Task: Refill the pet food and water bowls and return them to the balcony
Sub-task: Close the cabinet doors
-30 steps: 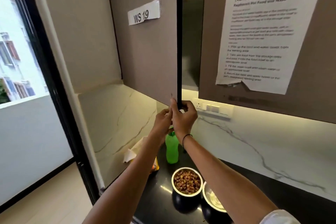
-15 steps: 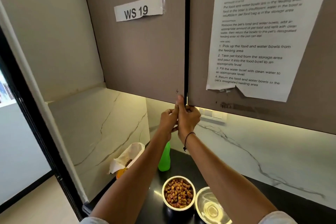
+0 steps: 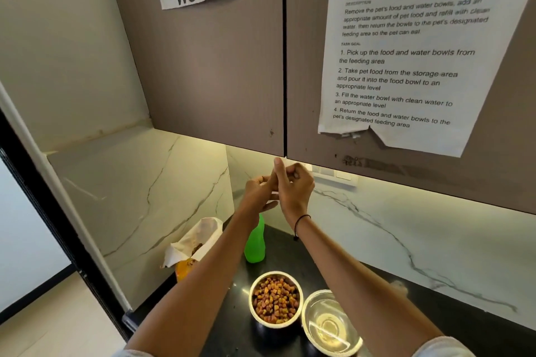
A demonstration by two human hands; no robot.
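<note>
The right hand (image 3: 293, 188) is raised just under the seam of the closed cabinet doors (image 3: 220, 66), one finger straight up, the rest curled on nothing visible; the left hand (image 3: 258, 193) is pressed against it, its grip not discernible. Below, the food bowl (image 3: 275, 300), filled with kibble, and the water bowl (image 3: 330, 322) are set touching on the worktop (image 3: 377, 293), apparently ready for carrying to the balcony.
</note>
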